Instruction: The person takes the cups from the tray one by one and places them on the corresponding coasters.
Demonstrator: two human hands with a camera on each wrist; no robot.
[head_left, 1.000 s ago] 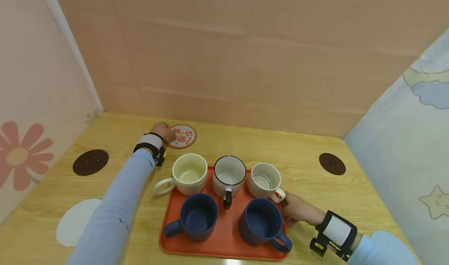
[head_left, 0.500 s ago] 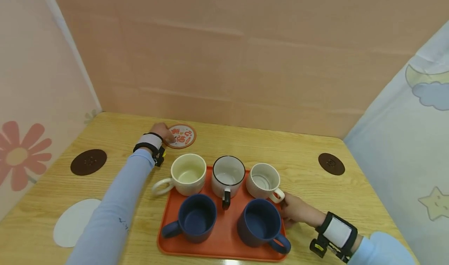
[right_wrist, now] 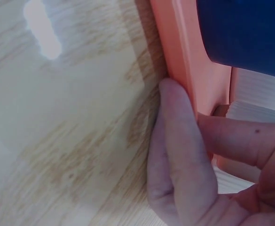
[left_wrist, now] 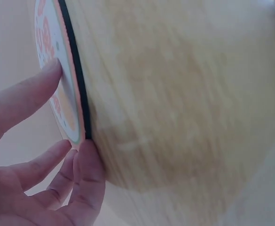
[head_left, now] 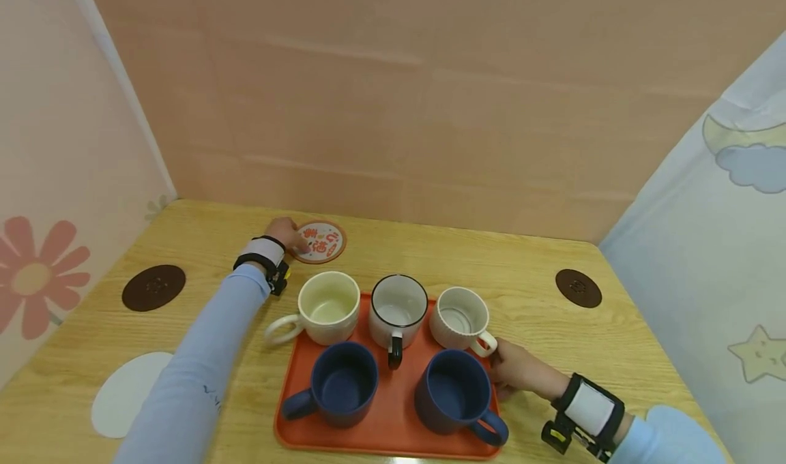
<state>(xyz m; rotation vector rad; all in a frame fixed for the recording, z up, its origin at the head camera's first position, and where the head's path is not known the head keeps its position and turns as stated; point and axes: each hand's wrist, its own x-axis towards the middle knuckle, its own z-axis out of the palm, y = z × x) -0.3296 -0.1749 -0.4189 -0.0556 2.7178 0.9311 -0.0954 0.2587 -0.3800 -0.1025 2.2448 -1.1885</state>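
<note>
At the back left of the table, my left hand (head_left: 285,234) pinches the edge of a round coaster (head_left: 325,242) with a printed white face and orange rim. In the left wrist view the thumb lies on the printed face of the coaster (left_wrist: 52,28), while the other fingers meet its dark-backed edge. My right hand (head_left: 518,366) grips the right rim of an orange tray (head_left: 399,409). The right wrist view shows its fingers along the outside of the tray's wall (right_wrist: 179,56) and the thumb inside. A ribbed white cup (head_left: 451,334) stands beside that thumb.
Also on the tray are a cream mug (head_left: 328,329), a white mug (head_left: 385,327) with black rim and handle, and two blue mugs (head_left: 340,409). Brown coasters (head_left: 153,288) lie far left and far right (head_left: 578,288). A white disc (head_left: 123,396) is partly under the left sleeve.
</note>
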